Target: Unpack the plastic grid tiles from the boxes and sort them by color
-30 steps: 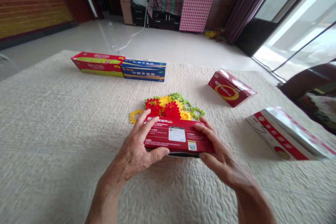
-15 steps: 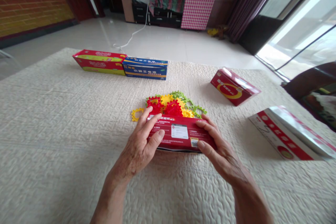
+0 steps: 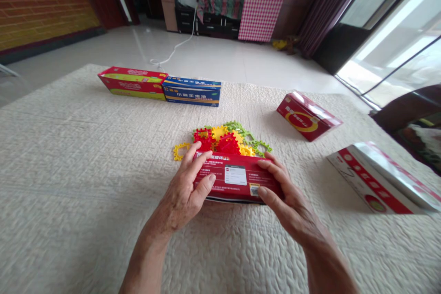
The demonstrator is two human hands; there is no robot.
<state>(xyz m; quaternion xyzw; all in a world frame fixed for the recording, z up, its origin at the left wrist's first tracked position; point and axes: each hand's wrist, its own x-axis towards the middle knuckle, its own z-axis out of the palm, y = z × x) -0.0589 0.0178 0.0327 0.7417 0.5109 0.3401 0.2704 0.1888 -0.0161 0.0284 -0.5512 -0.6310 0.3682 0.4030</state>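
Between both hands is a red cardboard box point(image 3: 215, 186) with white print and a pale label on its upper face. My left hand point(image 3: 186, 188) grips its left end, thumb on the top face and fingers along the far edge. At the right end my right hand point(image 3: 287, 193) holds it the same way. Right behind the box lies a heap of plastic gear-edged pieces in red point(image 3: 227, 144), yellow point(image 3: 219, 132) and green point(image 3: 234, 126). One yellow frame piece point(image 3: 179, 152) lies by my left fingertips. The box's underside and far side are hidden.
On the quilted cover point(image 3: 86, 183) a red-and-green box point(image 3: 134, 85) stands end to end with a blue box point(image 3: 193, 93) at the back left. To the right are a dark red box point(image 3: 306, 117) and a white-and-red box point(image 3: 372, 181). Beyond the edge is tiled floor.
The view has shifted very slightly, so everything sits a little lower in the picture. Both hands keep the same hold on the red box.
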